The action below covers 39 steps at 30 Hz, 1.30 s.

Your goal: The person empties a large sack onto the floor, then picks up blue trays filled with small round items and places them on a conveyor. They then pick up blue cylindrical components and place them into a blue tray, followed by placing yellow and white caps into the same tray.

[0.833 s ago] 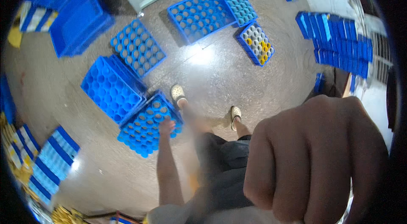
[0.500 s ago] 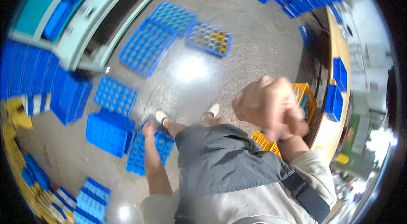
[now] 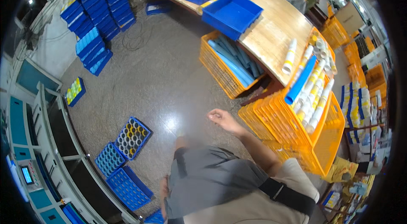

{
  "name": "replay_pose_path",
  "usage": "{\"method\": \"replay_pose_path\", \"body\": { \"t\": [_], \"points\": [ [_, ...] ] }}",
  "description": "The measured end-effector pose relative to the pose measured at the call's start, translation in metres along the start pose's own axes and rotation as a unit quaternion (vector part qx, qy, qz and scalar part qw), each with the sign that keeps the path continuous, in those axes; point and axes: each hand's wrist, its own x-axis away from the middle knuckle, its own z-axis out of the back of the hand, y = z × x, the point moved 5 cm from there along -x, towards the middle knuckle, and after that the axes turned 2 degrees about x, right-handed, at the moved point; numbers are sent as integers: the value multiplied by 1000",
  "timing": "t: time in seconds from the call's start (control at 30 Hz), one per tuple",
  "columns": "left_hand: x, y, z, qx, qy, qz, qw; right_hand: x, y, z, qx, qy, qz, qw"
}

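My right hand [image 3: 222, 119] is held out in front of my body, loosely curled with its fingers a little apart and nothing visible in it. Nearest to it are stacked orange crates [image 3: 271, 119] on the right. White tubes with yellow bands [image 3: 314, 113] and a blue tube [image 3: 300, 80] lie in the top crate, apart from my hand. My left hand [image 3: 164, 188] hangs beside my left hip, partly hidden by the dark apron [image 3: 207, 181]; its fingers cannot be made out.
A wooden table [image 3: 271, 33] carries two blue trays [image 3: 232, 12] and loose tubes. Below it stands an orange crate [image 3: 220, 73] of blue tubes. Blue trays with round cups [image 3: 132, 138] lie on the floor at left, beside a machine [image 3: 40, 156]. Stacked blue bins [image 3: 99, 3] stand far left.
My view has swung to the right, toward the table and orange crates. My right hand has lowered away from the camera; my left hand is now mostly hidden at my side.
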Motion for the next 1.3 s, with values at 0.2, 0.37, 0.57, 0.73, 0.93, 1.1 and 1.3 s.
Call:
{"method": "replay_pose_path", "body": {
  "t": [0.2, 0.37, 0.57, 0.73, 0.93, 1.1, 1.3],
  "points": [
    [-60, 269, -76, -226, 166, -235, 931, -131, 6, 88, 63, 81, 1, 995],
    [-26, 442, -267, -164, 134, -386, 898, -221, -12, 126, 18, 23, -80, 996],
    [78, 536, -431, -186, -125, -430, 874, -354, -27, 116, 68, -66, -133, 987],
    [20, 483, -345, -110, 95, -376, 915, -482, -67, 52, 178, -239, -30, 954],
    [26, 278, -218, 262, 363, -62, 892, -618, -123, -55, 304, -347, 78, 884],
    [59, 175, -270, 456, 397, -83, 792, -659, -142, -177, 394, -434, 151, 796],
    [32, 143, -372, 51, 309, -117, 942, -618, -129, -349, 473, -517, 186, 688]
  ]
}}
